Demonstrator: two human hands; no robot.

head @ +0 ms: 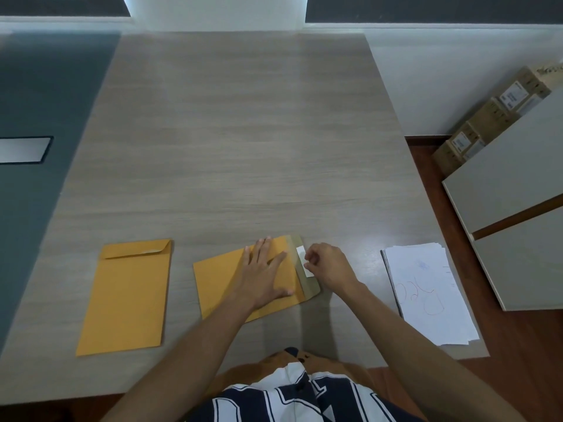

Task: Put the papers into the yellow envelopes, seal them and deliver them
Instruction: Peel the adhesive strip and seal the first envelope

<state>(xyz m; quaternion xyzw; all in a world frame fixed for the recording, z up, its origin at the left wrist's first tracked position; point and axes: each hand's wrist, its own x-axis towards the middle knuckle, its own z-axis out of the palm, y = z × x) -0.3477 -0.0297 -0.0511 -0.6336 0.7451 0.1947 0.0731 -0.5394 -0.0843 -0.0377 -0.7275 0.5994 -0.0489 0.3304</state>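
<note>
A yellow envelope point(217, 284) lies in front of me, its flap point(304, 269) open toward the right. My left hand point(265, 275) presses flat on the envelope with straight fingers. My right hand point(327, 263) pinches the white strip point(303, 258) on the flap's glue line. A second yellow envelope point(128, 296) lies to the left with its flap folded down. A stack of white papers point(426, 293) with scribbles rests near the table's right edge.
The wooden table point(237, 141) stretches far ahead of the envelopes. Right of the table stand grey cabinets point(511, 184) and several cardboard boxes point(487, 117) on a brown floor. A grey-blue surface point(45, 102) borders the table's left side.
</note>
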